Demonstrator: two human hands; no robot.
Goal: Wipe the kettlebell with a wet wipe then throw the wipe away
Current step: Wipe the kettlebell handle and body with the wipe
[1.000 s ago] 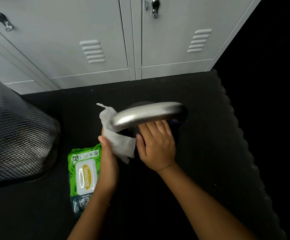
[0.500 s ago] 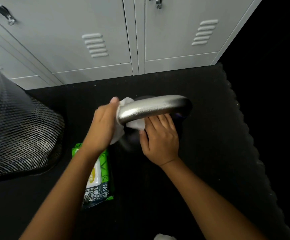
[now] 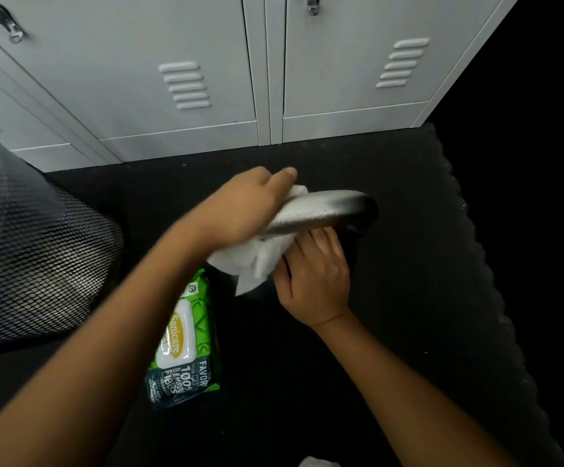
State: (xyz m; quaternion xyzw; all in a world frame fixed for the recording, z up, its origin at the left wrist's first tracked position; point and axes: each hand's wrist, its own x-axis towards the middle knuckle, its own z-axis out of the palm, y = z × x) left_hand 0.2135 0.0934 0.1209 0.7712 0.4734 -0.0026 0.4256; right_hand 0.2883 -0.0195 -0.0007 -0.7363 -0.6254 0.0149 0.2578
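Observation:
The kettlebell (image 3: pixel 324 210) stands on the black mat, its silver handle running left to right; the dark body below is hard to make out. My left hand (image 3: pixel 243 205) is wrapped over the handle's left end and presses the white wet wipe (image 3: pixel 257 261) against it. The wipe hangs down below the handle. Under the handle, my right hand (image 3: pixel 312 281) rests on the kettlebell body with its fingers flat and nothing held in it.
A black mesh bin (image 3: pixel 34 257) stands at the left. The green wipes pack (image 3: pixel 184 342) lies on the black mat (image 3: pixel 408 298) under my left forearm. Grey lockers (image 3: pixel 179 79) line the back. A white scrap (image 3: pixel 317 462) shows at the bottom edge.
My left hand has gone from below the handle's left end up and over its top, carrying the wipe with it. My right hand has stayed on the kettlebell.

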